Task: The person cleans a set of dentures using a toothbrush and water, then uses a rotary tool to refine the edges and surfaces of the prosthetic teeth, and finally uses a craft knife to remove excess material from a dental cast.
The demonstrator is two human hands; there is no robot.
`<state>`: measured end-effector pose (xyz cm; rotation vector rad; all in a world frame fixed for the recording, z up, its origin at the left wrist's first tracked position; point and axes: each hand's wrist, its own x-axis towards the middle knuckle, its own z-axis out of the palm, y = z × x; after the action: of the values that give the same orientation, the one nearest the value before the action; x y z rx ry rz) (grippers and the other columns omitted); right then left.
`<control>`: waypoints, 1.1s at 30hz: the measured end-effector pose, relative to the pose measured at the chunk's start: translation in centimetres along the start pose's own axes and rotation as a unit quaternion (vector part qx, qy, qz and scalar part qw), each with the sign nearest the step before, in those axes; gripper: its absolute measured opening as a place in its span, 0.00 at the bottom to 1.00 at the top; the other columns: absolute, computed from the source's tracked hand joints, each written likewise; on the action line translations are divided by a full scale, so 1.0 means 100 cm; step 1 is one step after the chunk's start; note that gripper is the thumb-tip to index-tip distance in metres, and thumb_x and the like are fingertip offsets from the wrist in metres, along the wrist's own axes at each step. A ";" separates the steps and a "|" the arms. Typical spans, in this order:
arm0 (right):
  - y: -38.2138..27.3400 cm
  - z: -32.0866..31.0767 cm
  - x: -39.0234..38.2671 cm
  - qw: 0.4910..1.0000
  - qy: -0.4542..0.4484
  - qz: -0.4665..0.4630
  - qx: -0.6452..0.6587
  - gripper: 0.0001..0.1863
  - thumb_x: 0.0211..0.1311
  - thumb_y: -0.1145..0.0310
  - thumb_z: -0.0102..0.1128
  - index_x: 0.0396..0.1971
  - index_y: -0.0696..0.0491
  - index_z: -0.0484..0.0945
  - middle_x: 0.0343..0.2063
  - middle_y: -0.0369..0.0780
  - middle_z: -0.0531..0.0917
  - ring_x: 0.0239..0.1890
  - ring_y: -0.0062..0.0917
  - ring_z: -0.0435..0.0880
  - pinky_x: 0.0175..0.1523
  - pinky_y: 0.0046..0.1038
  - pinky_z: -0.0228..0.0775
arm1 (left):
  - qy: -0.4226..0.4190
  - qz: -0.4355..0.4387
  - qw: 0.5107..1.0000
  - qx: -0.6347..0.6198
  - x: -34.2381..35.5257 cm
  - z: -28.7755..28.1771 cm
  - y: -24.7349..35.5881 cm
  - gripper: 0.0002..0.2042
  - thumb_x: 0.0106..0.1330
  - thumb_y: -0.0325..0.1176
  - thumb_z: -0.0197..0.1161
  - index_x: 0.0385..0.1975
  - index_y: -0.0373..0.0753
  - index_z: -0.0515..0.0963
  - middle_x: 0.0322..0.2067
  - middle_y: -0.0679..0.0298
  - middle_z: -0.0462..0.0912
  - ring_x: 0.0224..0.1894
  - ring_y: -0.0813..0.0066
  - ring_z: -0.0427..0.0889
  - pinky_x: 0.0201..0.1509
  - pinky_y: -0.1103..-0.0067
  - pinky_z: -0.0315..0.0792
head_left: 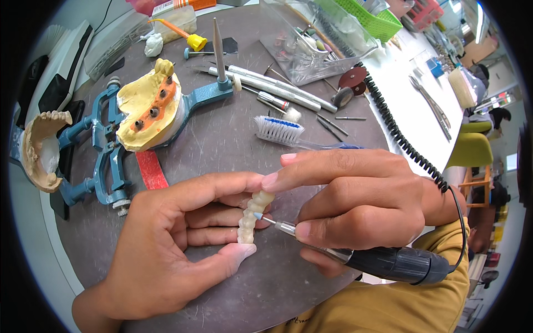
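A curved, tooth-coloured dental bridge (248,225) is held between the thumb and fingers of my left hand (172,238), its row of crowns running up and down. My right hand (361,200) grips a black and silver rotary handpiece (400,263) like a pen. The handpiece's small pale-blue pointed bit (258,216) meets the bridge near its middle, seemingly touching it. My right index finger stretches over to the bridge's upper end, beside my left fingertip. Pale dust coats my left thumb tip. Part of the bridge's far side is hidden by my fingers.
Beyond my left hand stands a blue articulator (102,130) with a yellow plaster model (133,105) and a beige tooth model (39,150). A white-bristled brush (279,130), metal hand instruments (277,89) and a clear box of burs (316,50) lie farther back. A coiled cord (397,133) runs along the right.
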<state>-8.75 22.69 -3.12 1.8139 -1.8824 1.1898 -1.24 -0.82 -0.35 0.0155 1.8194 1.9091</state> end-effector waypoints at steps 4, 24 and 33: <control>0.001 0.003 -0.002 1.000 0.015 -0.024 -0.015 0.08 0.47 0.77 0.72 0.23 0.57 0.79 0.19 0.39 0.83 0.39 0.44 0.90 0.47 0.46 0.85 | -0.005 -0.012 1.000 -0.001 0.002 0.000 0.002 0.30 0.55 0.14 0.66 0.61 0.27 0.68 0.51 0.48 0.81 0.54 0.62 0.84 0.59 0.72 0.80; 0.007 0.016 -0.001 0.996 0.047 -0.073 -0.020 0.06 0.48 0.81 0.68 0.21 0.57 0.79 0.19 0.39 0.83 0.39 0.43 0.90 0.47 0.43 0.85 | -0.002 -0.032 0.999 -0.026 0.002 0.000 0.009 0.29 0.57 0.16 0.66 0.62 0.27 0.68 0.52 0.48 0.80 0.54 0.63 0.84 0.58 0.74 0.80; 0.002 0.005 0.001 1.000 0.015 -0.015 -0.020 0.08 0.47 0.77 0.74 0.22 0.58 0.80 0.18 0.40 0.83 0.40 0.44 0.90 0.48 0.45 0.85 | 0.010 -0.034 0.999 -0.020 0.002 0.001 0.008 0.30 0.55 0.16 0.69 0.61 0.27 0.69 0.50 0.52 0.81 0.47 0.73 0.85 0.54 0.80 0.81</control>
<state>-8.80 22.23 -3.49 1.7887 -1.8422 1.1541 -1.69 -0.68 0.39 -0.0775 1.7714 1.9046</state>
